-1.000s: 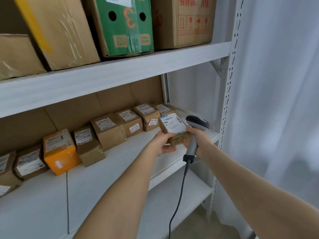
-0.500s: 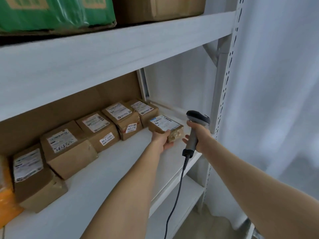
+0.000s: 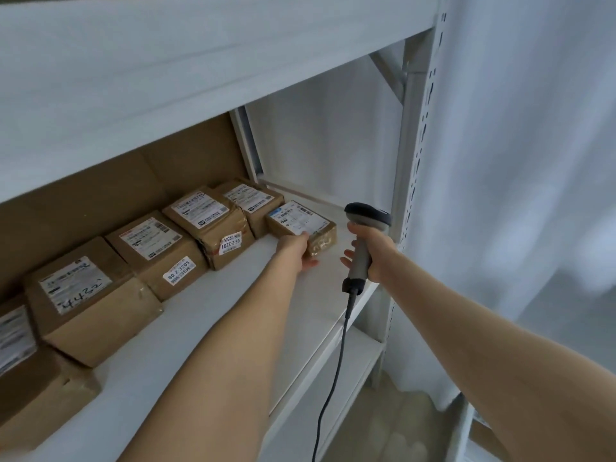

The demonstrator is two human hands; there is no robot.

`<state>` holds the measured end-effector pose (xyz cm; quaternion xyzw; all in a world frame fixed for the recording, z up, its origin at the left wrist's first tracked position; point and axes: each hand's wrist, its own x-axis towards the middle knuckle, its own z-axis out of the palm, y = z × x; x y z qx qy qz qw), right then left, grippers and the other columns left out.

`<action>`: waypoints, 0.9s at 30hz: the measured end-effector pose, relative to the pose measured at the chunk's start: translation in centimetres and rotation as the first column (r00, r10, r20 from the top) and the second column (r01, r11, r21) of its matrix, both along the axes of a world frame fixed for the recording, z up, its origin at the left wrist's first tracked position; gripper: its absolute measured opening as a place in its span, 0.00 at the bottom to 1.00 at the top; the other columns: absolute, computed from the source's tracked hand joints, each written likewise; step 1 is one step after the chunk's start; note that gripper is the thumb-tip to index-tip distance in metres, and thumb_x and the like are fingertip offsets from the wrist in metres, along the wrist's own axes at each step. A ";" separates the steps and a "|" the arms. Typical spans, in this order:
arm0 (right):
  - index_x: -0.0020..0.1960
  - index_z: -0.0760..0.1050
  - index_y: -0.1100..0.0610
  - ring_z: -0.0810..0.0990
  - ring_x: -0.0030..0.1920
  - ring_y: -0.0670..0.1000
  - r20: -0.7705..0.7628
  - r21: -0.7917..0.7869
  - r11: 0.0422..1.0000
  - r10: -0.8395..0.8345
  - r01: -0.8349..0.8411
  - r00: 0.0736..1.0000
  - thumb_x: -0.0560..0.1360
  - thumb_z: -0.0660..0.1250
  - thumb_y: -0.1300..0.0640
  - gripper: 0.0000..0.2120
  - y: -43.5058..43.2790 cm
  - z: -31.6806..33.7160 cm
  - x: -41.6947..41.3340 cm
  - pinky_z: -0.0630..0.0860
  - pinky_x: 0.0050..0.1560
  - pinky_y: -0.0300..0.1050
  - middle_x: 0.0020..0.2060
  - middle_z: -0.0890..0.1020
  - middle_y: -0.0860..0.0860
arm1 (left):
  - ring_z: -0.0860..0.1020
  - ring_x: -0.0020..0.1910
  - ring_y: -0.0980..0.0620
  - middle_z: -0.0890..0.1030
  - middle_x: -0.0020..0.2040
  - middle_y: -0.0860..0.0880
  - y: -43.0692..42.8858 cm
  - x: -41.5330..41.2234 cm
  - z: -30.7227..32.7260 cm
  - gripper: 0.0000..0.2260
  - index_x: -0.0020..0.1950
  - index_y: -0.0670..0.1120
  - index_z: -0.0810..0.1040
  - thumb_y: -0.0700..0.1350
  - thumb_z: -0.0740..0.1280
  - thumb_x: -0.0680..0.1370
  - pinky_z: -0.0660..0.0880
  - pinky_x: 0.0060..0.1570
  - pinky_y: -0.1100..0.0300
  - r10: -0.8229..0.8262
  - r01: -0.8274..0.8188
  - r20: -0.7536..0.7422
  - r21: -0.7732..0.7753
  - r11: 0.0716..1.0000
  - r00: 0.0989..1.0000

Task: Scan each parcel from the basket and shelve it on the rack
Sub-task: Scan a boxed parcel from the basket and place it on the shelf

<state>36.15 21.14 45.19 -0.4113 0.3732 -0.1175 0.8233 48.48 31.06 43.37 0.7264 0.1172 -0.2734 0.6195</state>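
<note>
Resting on the white metal rack shelf (image 3: pixel 233 328), the small brown taped cardboard parcel with a white label (image 3: pixel 297 219) ends the row of brown boxes (image 3: pixel 156 251); 1.0 s ago both hands held it raised. Left hand (image 3: pixel 300 253) touches its near face, fingers relaxed. Right hand (image 3: pixel 376 251) grips the grey corded handheld scanner (image 3: pixel 360 265).

A small brown parcel (image 3: pixel 301 225) with a white label on top lies flat on the white rack (image 3: pixel 206 315) shelf, ending the parcel row.

Bare shelf (image 3: pixel 206 328) before parcel row (image 3: pixel 206 221)
</note>
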 end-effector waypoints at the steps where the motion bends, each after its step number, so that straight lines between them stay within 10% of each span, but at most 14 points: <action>1: 0.62 0.71 0.60 0.78 0.55 0.59 0.009 0.011 1.000 -0.006 0.006 1.000 0.74 0.73 0.58 0.20 -0.1 0.0 -0.5 0.80 0.45 0.53 0.51 0.76 0.57 | 0.80 0.51 0.44 0.77 0.61 0.43 -0.2 0.4 -0.4 0.17 0.60 0.44 0.74 0.48 0.69 0.74 0.79 0.33 0.53 0.057 -0.059 0.039 0.058 0.997 0.998; 5: 0.56 0.75 0.60 0.80 0.45 0.55 0.057 0.065 0.998 -0.003 0.000 0.998 0.75 0.71 0.58 0.12 -0.7 0.0 -3.8 0.80 0.44 0.49 0.47 0.79 0.56 | 0.77 0.59 0.42 0.73 0.66 0.42 -1.2 -2.0 1.9 0.16 0.65 0.42 0.71 0.44 0.63 0.79 0.76 0.55 0.54 0.068 -0.177 0.443 0.210 0.962 0.894; 10: 0.52 0.75 0.59 0.79 0.34 0.51 0.082 0.129 0.989 -0.088 0.077 0.993 0.76 0.70 0.59 0.07 -3.1 -1.3 -10.9 0.79 0.37 0.44 0.37 0.81 0.56 | 0.77 0.55 0.46 0.79 0.56 0.47 -5.9 -9.6 3.2 0.10 0.58 0.44 0.76 0.41 0.60 0.79 0.71 0.48 0.59 -0.221 0.026 0.667 0.290 0.957 0.712; 27: 0.48 0.76 0.62 0.78 0.33 0.50 -0.283 0.315 0.791 -0.450 0.525 0.847 0.76 0.70 0.55 0.09 -14.9 -21.6 -47.6 0.79 0.35 0.44 0.35 0.78 0.54 | 0.72 0.48 0.49 0.76 0.55 0.43 -21.8 -44.1 -19.7 0.18 0.66 0.40 0.72 0.40 0.66 0.77 0.71 0.33 0.62 -0.791 0.726 0.000 0.396 0.562 0.612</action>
